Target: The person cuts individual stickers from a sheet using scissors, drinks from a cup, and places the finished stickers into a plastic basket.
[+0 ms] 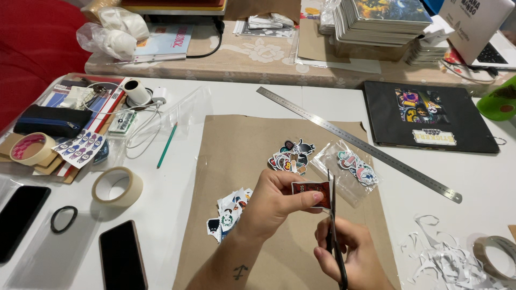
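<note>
Head view: a small red sticker point(311, 194) is pinched between the thumb and fingers of the left hand point(277, 201), held just above the brown paper sheet point(236, 145) on the bench point(177, 177). The black scissors point(334, 236) are gripped by the right hand point(349, 249), its fingers curled closed through the handles, with the blades standing upright at the sticker's right edge.

For a clean trim, the sticker would best be held flat and turned by the left hand while the blades are kept steady, and the thumb should be kept back from the cutting line.

Room for moving is limited. A pile of cut stickers point(228, 212) lies just left of the left wrist, another pile point(290, 157) lies beyond the hands, and a clear bag of stickers point(352, 169) sits near the blade tips. A long steel ruler point(360, 142) runs diagonally behind. White paper trimmings point(441, 258) and a tape roll point(494, 258) crowd the right edge of the bench; a phone point(122, 258) lies at the near left. The open paper close to the body is the freest space.
</note>
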